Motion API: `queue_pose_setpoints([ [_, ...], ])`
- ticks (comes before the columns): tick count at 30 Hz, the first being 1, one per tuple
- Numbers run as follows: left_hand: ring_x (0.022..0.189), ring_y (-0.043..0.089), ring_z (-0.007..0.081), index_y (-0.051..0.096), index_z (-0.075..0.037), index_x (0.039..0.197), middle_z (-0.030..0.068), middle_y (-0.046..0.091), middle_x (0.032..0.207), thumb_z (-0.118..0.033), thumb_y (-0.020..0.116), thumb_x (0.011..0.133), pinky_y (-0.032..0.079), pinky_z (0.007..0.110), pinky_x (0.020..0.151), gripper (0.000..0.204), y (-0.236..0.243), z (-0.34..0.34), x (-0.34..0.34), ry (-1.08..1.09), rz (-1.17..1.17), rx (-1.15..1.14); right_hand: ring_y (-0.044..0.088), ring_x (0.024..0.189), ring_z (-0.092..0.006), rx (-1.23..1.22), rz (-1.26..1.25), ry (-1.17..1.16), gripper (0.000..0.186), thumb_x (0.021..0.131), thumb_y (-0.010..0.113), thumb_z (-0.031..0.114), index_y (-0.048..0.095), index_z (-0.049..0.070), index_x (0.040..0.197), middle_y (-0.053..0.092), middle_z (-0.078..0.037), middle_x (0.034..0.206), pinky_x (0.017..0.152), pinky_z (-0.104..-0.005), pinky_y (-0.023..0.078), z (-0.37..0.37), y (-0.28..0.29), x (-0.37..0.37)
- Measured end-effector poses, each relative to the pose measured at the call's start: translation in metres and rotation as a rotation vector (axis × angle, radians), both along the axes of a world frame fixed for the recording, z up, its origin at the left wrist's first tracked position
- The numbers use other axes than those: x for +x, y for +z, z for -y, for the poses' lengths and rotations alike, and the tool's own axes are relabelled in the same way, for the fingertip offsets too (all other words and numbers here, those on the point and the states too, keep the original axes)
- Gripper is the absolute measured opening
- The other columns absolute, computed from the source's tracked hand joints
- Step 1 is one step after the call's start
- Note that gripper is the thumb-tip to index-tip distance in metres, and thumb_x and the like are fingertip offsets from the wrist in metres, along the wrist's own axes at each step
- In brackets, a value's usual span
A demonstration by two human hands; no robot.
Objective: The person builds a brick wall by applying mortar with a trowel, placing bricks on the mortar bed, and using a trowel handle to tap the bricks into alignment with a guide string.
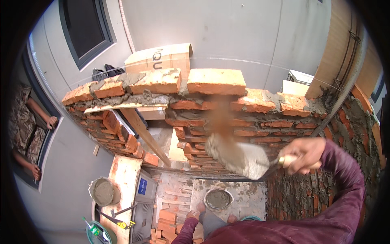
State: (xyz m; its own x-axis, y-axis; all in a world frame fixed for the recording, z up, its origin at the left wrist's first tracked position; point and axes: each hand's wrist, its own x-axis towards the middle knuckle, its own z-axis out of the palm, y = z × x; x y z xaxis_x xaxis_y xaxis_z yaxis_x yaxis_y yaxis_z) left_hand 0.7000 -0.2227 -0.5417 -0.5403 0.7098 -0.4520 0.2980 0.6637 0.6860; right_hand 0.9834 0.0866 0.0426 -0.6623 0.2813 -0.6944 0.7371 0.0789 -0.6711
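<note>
My right hand [302,156] is closed round the light handle of a trowel [252,160], held out in front of the brick wall [256,132]. The blade looks coated with grey mortar. By its far end is a brownish smear of motion that I cannot make out. Above it, a brick [216,81] sits on the wall's top course, with mortar beside it and a row of bricks [156,81] to its left. Low in the view, my left hand [194,214] is beside my leg, near a pile of loose bricks [167,221]; its fingers are too small to read.
A wooden prop [146,136] leans in the wall opening. Mortar fills a bucket [103,192] on a board and a bowl [218,199] on the floor. A hammer [122,210] and yellow-handled saw [120,221] lie left. Another person's hand [52,123] rests at the left window.
</note>
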Motion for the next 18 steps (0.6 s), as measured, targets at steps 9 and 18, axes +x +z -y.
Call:
queue_pose_setpoints([
  [9, 0.088, 0.068, 0.0227, 0.073, -0.006, 0.105, 0.0137, 0.072, 0.095, -0.035, 0.066, 0.085, 0.051, 0.035, 0.083, 0.036, -0.031, 0.005, -0.085, 0.084, 0.217, -0.196, 0.054, 0.046, -0.0085, 0.698, -0.305, -0.206, 0.034, 0.078, 0.064, 0.012, 0.060, -0.008, 0.104, 0.061, -0.006, 0.070, 0.040, -0.0212, 0.047, -0.047, 0.155, -0.094],
  [18, 0.091, 0.067, 0.0230, 0.070, -0.002, 0.106, 0.0169, 0.071, 0.095, -0.035, 0.063, 0.086, 0.050, 0.036, 0.083, 0.040, 0.012, -0.031, -0.194, -0.054, 0.140, -0.216, 0.054, 0.052, -0.0330, 1.606, -0.041, 0.419, 0.004, 0.081, 0.054, -0.001, 0.052, 0.000, 0.084, 0.052, -0.015, 0.060, 0.052, -0.0449, 0.042, -0.102, 0.120, -0.189],
])
